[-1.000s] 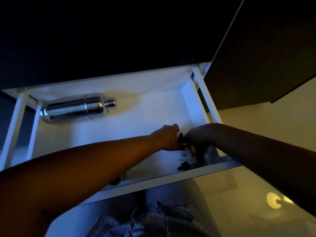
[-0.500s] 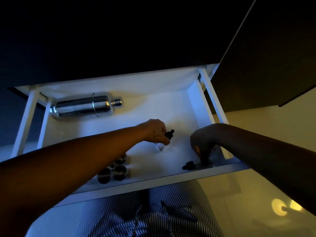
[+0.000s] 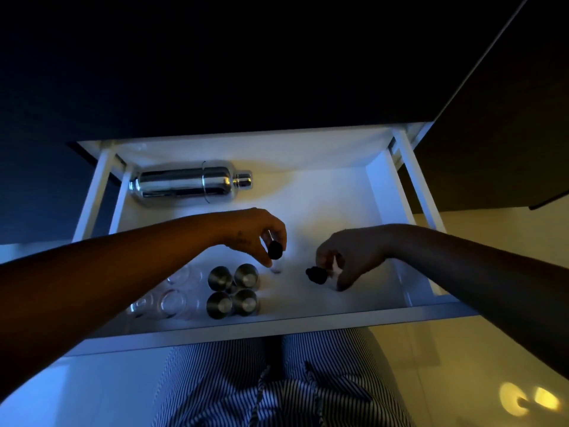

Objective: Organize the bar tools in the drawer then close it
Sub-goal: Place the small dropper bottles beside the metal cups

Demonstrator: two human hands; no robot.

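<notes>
A white drawer (image 3: pixel 311 326) stands pulled out below me. My left hand (image 3: pixel 252 234) holds a small clear dropper bottle with a black cap (image 3: pixel 275 250) upright over the drawer's middle, just right of several steel cups. My right hand (image 3: pixel 354 254) grips a second black-capped dropper bottle (image 3: pixel 317 275), tilted, a little to the right and nearer the front. A chrome cocktail shaker (image 3: pixel 191 184) lies on its side at the back left.
Several small steel cups (image 3: pixel 233 291) stand in a tight block at the front centre, with clear glasses (image 3: pixel 172 298) to their left, partly behind my left forearm. Dark cabinet fronts (image 3: pixel 498 118) rise above and to the right. Striped trousers (image 3: pixel 277 383) show below the drawer.
Both hands moved left from the drawer's right front corner toward the middle. Each now carries a dropper bottle; the right hand has lifted the one that lay near the front edge.
</notes>
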